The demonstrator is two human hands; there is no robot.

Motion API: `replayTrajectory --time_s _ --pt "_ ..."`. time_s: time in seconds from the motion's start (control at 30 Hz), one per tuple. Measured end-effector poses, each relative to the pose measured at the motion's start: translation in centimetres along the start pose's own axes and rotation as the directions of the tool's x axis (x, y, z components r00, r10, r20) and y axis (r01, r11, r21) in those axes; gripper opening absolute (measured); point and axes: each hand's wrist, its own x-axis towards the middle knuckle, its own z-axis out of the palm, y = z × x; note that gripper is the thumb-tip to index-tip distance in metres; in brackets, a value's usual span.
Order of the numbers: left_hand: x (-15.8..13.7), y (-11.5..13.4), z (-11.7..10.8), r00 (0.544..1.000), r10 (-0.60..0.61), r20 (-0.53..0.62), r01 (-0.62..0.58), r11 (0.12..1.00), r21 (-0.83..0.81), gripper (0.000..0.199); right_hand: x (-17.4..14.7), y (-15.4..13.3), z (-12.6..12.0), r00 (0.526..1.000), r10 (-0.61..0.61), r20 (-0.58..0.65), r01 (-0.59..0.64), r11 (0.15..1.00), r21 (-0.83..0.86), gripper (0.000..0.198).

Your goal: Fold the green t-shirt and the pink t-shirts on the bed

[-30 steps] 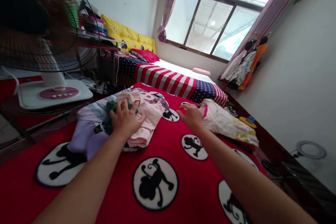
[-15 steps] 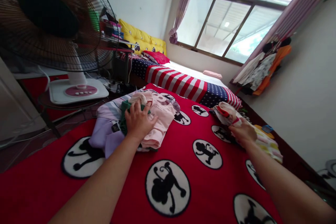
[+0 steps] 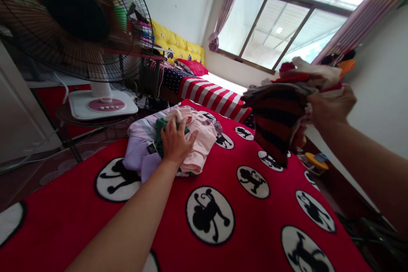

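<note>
My left hand (image 3: 177, 142) lies on a heap of clothes, its fingers spread over the top. The heap holds a pale pink shirt (image 3: 202, 138), a dark green garment (image 3: 161, 129) under my fingertips and a lavender garment (image 3: 137, 155) to the left. Up at the right, my right hand (image 3: 334, 106) grips a bundle of clothes (image 3: 280, 106) from its right side, clear of the bed. A dark brown and black striped piece hangs from the bundle, with red and cream cloth on top. The fingers behind it are partly hidden.
A red blanket (image 3: 255, 229) with monkey figures in white circles lies under the heap. At the left a large fan (image 3: 102, 104) stands on a small round stand. Beyond is another bed with a flag-patterned cover (image 3: 204, 89). A yellow stool (image 3: 316, 160) stands right.
My right hand has lifted the clothes bundle off the right edge of the blanket, up toward the window. My left hand has stayed on the heap. The view has shifted slightly.
</note>
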Motion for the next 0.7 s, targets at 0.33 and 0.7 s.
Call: replayTrajectory --time_s 0.33,0.7 --pt "1.6 -3.6 -0.4 0.954 -0.252 -0.165 0.074 0.726 -0.684 0.053 -22.3 -18.9 5.4 0.799 -0.496 0.341 0.215 0.765 0.607 0.069" --pt "1.6 -4.3 -2.3 0.964 -0.264 -0.041 0.216 0.861 -0.460 0.034 -29.2 -13.3 5.0 0.764 -0.321 0.559 -0.494 0.266 0.828 0.057"
